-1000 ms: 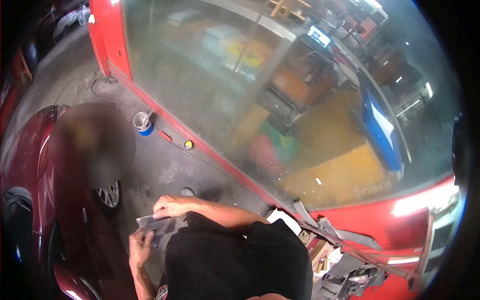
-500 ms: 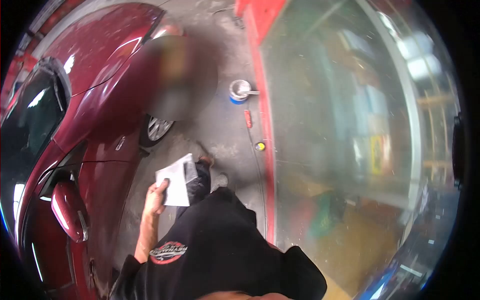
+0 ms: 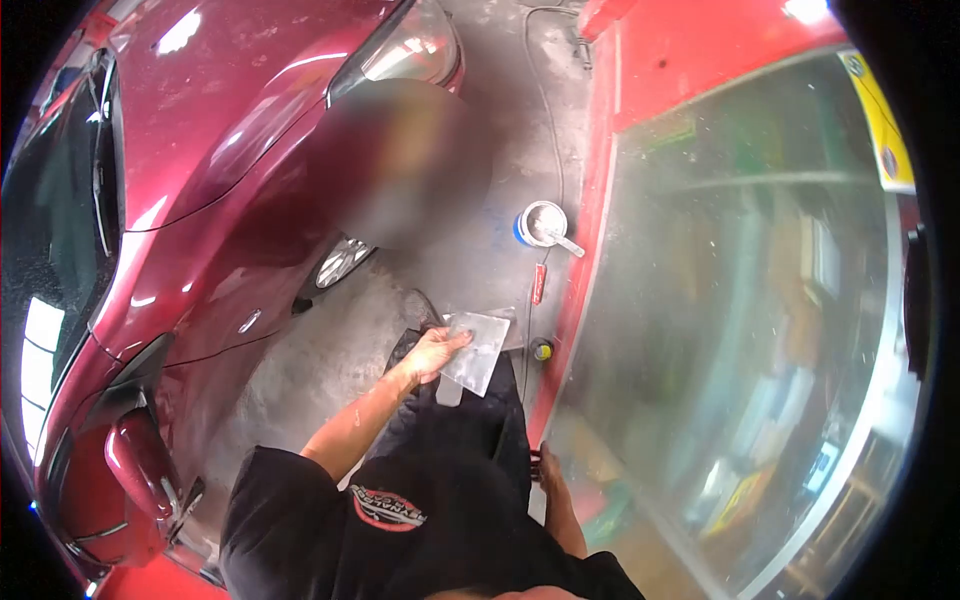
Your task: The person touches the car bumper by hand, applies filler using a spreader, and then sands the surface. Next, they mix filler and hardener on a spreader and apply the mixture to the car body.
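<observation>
My left hand (image 3: 432,355) grips a thin, flat whitish-grey plate (image 3: 488,355), with the thumb on its upper face. The plate is above my dark trousers, around the middle of the view. Part of another pale flat piece shows beneath it. Low beside my right hip is my right hand (image 3: 545,466), near the red edge of the glass panel. Its fingers are partly hidden, and whether they hold anything is unclear.
At left stands a dark red car (image 3: 200,270) with its mirror (image 3: 140,455). An open tub (image 3: 541,223) with a spatula (image 3: 567,243), a red object (image 3: 539,284) and a yellow-topped round item (image 3: 542,350) lie beside the glass panel (image 3: 720,330). A cable crosses the floor.
My left hand and the plate have moved right, away from the car. My right hand has come into view. The camera view has shifted, and the tub appears lower and farther right.
</observation>
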Demonstrator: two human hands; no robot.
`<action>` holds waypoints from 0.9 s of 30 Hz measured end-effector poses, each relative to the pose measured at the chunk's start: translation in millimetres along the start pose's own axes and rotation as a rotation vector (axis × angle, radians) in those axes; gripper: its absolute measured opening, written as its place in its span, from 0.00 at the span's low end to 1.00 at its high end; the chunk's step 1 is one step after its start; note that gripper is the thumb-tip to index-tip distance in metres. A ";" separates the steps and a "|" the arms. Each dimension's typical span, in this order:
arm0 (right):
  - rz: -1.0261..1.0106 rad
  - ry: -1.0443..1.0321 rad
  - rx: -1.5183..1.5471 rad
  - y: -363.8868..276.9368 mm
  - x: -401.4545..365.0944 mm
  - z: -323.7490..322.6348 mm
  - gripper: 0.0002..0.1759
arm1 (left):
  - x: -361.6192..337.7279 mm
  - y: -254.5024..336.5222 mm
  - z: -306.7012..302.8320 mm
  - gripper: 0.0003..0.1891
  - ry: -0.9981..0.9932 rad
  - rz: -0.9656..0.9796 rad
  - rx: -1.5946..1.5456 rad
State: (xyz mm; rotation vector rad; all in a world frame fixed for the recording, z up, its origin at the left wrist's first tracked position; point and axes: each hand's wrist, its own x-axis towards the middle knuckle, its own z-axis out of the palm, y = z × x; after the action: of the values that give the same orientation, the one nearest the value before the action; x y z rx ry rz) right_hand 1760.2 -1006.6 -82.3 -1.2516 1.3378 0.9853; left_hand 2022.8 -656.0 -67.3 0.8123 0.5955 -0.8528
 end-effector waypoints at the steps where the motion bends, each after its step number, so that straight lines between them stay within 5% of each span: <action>1: -0.022 0.160 -0.143 -28.4 16.9 -2.9 0.32 | 15.1 -1.3 -0.4 0.13 0.010 0.006 -0.014; 6: -0.529 0.165 -0.163 -155.1 166.0 -1.9 0.18 | 93.0 2.2 -20.9 0.14 0.128 -0.068 0.110; 8: -0.405 0.024 -0.007 -216.8 217.5 6.9 0.15 | 135.1 -20.5 -52.1 0.15 0.132 -0.043 0.028; 11: -0.448 0.098 0.040 -299.3 265.2 39.3 0.17 | 197.8 -35.9 -93.9 0.16 0.158 -0.037 0.000; 19: -0.760 0.308 0.179 -379.7 430.3 26.0 0.39 | 351.3 -79.9 -168.9 0.16 0.255 0.119 -0.020; 22: -1.036 0.318 0.144 -397.3 451.1 29.6 0.39 | 375.0 -72.0 -159.5 0.17 0.249 0.192 0.031; 27: -1.297 0.342 0.317 -419.2 484.9 32.6 0.24 | 388.3 -36.5 -148.7 0.16 0.238 0.235 0.150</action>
State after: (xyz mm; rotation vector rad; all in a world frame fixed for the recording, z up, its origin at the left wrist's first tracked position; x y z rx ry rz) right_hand 2204.0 -1106.8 -534.9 -1.6596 0.5904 -0.3463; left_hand 2178.8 -711.4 -450.4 1.1075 0.6352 -0.5940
